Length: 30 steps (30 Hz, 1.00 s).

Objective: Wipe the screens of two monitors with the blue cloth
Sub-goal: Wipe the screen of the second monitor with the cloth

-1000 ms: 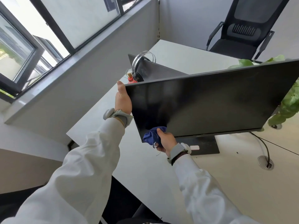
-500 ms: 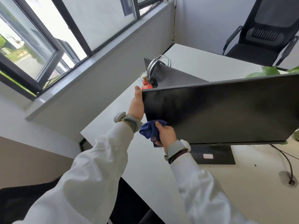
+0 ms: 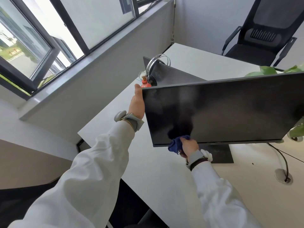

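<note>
A wide black monitor (image 3: 230, 109) stands on the white desk (image 3: 158, 168), its dark screen facing me. My left hand (image 3: 137, 102) grips the monitor's left edge, its fingers hidden behind the panel. My right hand (image 3: 188, 145) holds the bunched blue cloth (image 3: 176, 143) against the screen's lower left part, at the bottom bezel. A second monitor (image 3: 171, 74) stands behind the first with its grey back towards me; its screen is hidden.
Silver headphones (image 3: 158, 61) hang over the second monitor. A red bottle (image 3: 145, 83) stands near my left hand. A green plant (image 3: 296, 130), a cable grommet (image 3: 283, 176) with cables, a black office chair (image 3: 258, 35) and windows (image 3: 49, 38) surround the desk.
My right hand has moved the blue cloth rightwards along the screen's lower edge, away from the left corner. My left hand has kept its hold on the left edge.
</note>
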### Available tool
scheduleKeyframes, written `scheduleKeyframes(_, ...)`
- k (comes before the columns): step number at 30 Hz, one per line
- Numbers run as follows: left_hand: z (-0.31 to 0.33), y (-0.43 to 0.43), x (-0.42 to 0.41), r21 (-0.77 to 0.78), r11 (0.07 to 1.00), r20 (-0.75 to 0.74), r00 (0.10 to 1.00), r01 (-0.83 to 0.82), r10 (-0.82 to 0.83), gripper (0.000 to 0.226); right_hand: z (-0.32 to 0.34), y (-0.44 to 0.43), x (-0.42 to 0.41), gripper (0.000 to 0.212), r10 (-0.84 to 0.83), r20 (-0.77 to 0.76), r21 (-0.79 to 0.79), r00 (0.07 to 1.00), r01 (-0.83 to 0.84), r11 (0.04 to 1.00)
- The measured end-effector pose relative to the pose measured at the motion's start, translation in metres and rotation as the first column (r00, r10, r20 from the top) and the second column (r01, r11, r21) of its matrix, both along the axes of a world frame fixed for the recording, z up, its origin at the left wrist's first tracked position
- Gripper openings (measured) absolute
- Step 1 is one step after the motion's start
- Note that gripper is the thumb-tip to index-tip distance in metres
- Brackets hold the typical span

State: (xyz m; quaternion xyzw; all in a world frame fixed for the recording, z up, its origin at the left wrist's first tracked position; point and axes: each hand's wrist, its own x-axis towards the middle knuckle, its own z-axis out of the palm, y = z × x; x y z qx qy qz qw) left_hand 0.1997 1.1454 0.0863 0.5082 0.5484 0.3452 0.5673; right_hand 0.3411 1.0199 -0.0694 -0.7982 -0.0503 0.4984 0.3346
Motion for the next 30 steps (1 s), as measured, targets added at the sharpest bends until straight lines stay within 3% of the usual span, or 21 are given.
scheduleKeyframes(3, 0.001, 0.001, 0.0, -0.004, 1.0, -0.031, 0.999, -0.015, 0.015, 0.074, 0.046, 0.014, -0.006, 0.041, 0.109, 0.18, 0.104, 0.978, -0.129, 0.986)
scheduleKeyframes(7, 0.002, -0.001, 0.0, -0.011, 1.0, 0.002, 1.0, -0.015, 0.015, 0.064, 0.081, 0.035, -0.038, 0.043, 0.231, 0.275, 0.16, 0.933, -0.282, 0.946)
scheduleKeyframes(13, -0.01, 0.008, -0.003, -0.07, 0.997, 0.011, 1.0, -0.015, 0.016, 0.087, 0.064, 0.035, -0.069, 0.031, 0.189, -0.016, 0.249, 0.982, -0.179, 0.952)
scheduleKeyframes(15, -0.007, 0.009, -0.004, -0.092, 0.996, 0.019, 1.0, -0.015, 0.016, 0.078, 0.057, 0.029, -0.069, 0.029, 0.138, -0.098, 0.206, 0.985, -0.116, 0.972)
scheduleKeyframes(24, -0.007, 0.015, -0.003, -0.208, 0.977, 0.079, 0.995, -0.041, 0.059, 0.052, 0.116, 0.063, -0.048, 0.033, 0.048, -0.074, 0.43, 0.996, -0.012, 0.903)
scheduleKeyframes(30, -0.006, 0.018, -0.002, -0.219, 0.974, 0.144, 0.985, -0.064, 0.097, 0.048, 0.078, 0.044, -0.057, 0.032, 0.058, -0.127, 0.324, 0.99, -0.014, 0.946)
